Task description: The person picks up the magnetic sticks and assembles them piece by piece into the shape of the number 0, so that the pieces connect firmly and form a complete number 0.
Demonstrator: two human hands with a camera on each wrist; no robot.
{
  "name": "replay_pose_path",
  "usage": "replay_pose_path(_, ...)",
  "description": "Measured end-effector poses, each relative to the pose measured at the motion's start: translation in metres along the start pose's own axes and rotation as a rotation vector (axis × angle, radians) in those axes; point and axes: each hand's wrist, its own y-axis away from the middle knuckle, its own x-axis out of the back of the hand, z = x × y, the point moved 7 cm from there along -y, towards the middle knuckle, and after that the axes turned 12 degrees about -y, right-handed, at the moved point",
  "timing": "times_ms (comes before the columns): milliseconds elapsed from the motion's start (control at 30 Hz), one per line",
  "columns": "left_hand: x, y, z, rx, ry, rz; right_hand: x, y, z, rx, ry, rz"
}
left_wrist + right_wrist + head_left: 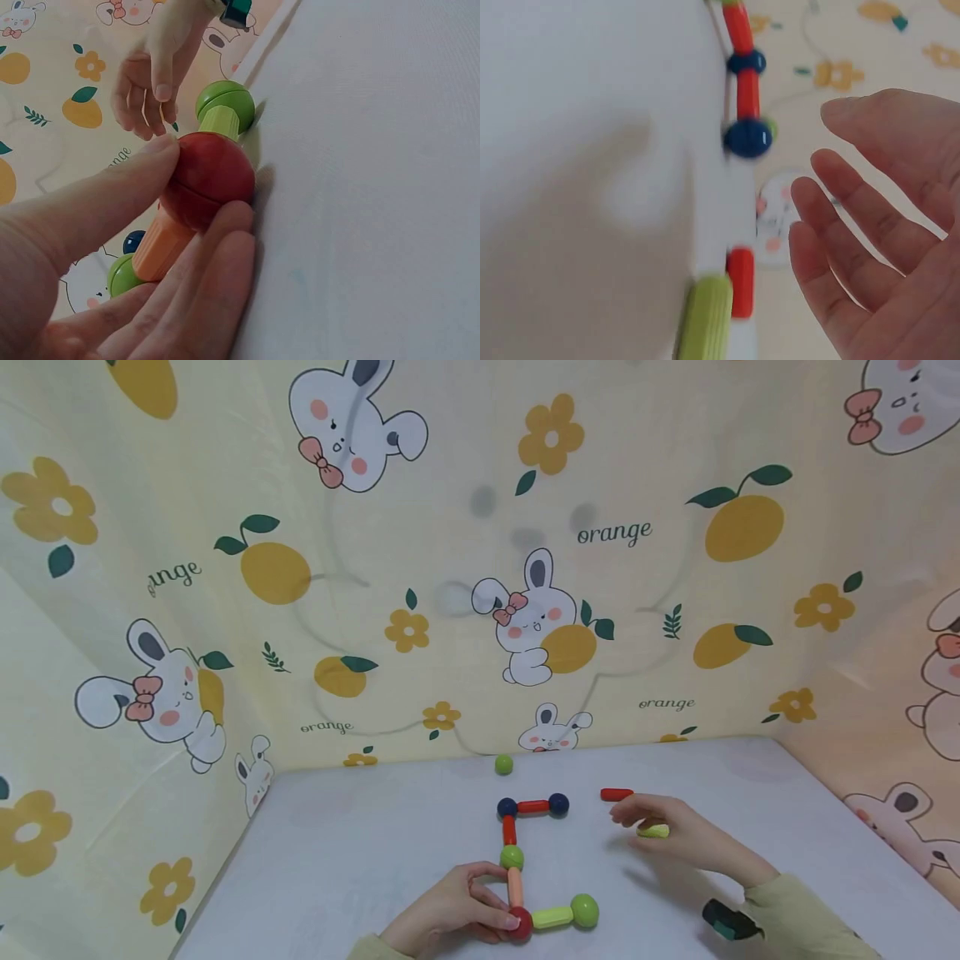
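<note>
On the white tabletop (360, 843), left hand (459, 902) pinches the red ball (519, 925) at the near corner of the chain (512, 857) — probably steadying it. Right hand (681, 832) hovers empty, fingers relaxed, by the loose yellow-green stick (654, 832) and loose red stick (616, 794).

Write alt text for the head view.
A person's left hand grips the red corner ball of a ball-and-stick chain on a white table; the right hand hovers by a loose red stick and a loose yellow-green stick. A bunny-and-orange printed cloth hangs behind.
</note>
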Motion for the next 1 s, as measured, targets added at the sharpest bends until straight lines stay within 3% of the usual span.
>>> replay_pose_path(233, -0.001, 0.001, 0.002, 0.009, 0.000, 0.001, 0.025, 0.001, 0.028, -0.034, 0.087, 0.063)
replay_pose_path(500, -0.001, -0.001, 0.001, 0.000, -0.003, 0.006, 0.032, 0.004, 0.060, -0.207, 0.077, 0.102)
replay_pose_path(767, 0.000, -0.002, 0.000, 0.002, -0.014, 0.020, 0.030, 0.003, 0.062, -0.259, 0.133, 0.149)
replay_pose_path(1000, 0.000, -0.003, -0.002, 0.005, -0.004, 0.022, 0.019, -0.004, 0.047, -0.216, 0.069, 0.120)
